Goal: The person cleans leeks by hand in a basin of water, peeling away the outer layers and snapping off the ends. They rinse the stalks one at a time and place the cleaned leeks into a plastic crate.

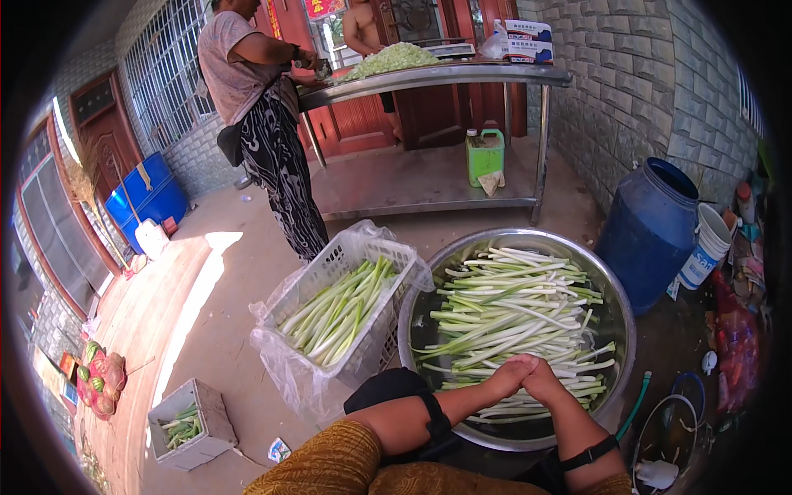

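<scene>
My left hand (518, 375) and my right hand (541, 385) touch each other above the near part of a wide round metal basin (624, 346). Many long green onions (507, 309), white and pale green, lie in water in that basin. The hands overlap, so whether anything is between the fingers is hidden. Just left of the basin stands a white perforated plastic crate (322, 266) lined with clear plastic film, with more green onions (340, 309) laid lengthwise in it.
A person (266, 99) stands at a metal table (433, 77) bearing chopped pale green pieces (396, 59); another person (362, 28) is behind it. A blue barrel (646, 235) and white bucket (705, 247) stand right. A small grey crate (198, 439) is lower left, a green hose (636, 405) lower right.
</scene>
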{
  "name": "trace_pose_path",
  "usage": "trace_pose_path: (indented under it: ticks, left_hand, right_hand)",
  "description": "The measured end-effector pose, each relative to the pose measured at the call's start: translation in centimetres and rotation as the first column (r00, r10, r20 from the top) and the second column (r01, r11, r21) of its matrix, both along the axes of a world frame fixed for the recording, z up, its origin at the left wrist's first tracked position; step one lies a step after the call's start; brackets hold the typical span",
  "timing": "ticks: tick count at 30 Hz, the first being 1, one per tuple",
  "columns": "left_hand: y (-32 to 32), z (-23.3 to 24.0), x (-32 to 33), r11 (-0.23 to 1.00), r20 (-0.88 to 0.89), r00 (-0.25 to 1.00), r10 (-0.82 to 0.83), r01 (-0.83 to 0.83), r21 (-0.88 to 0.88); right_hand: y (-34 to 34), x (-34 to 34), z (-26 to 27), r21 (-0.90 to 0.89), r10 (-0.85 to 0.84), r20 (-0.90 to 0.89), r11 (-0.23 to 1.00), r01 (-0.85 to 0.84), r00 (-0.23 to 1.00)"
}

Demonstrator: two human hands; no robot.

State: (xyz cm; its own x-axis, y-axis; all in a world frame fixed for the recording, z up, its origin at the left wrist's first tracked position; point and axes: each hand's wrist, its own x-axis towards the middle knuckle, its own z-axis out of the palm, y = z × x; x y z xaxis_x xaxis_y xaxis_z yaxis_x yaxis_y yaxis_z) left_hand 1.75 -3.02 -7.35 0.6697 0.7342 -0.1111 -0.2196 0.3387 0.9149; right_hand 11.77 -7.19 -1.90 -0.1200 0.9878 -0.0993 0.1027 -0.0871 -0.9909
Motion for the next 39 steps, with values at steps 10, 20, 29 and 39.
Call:
trace_pose_path:
  ticks: [10,20,29,39]
  left_hand:
    - [-0.3,0.3,0.3,1.0,0.025,0.999,0.023,-0.023,-0.003]
    - [0.4,-1.4,0.3,1.0,-0.021,1.0,-0.01,0.01,0.019]
    - [0.2,-1.1,0.2,1.0,-0.033,0.999,-0.014,0.014,0.017]
    - [0.0,-0.5,0.0,1.0,-0.018,1.0,-0.004,0.005,0.029]
  right_hand:
    - [0.0,0.1,-0.1,-0.009,-0.005,0.015,1.0,0.006,1.0]
    - [0.0,0.1,-0.1,-0.021,0.005,-0.007,1.0,-0.005,1.0]
    - [0.1,0.3,-0.6,-0.009,-0.007,0.007,1.0,0.007,1.0]
    - [0.2,0.0,-0.2,0.003,0.017,0.01,1.0,-0.017,1.0]
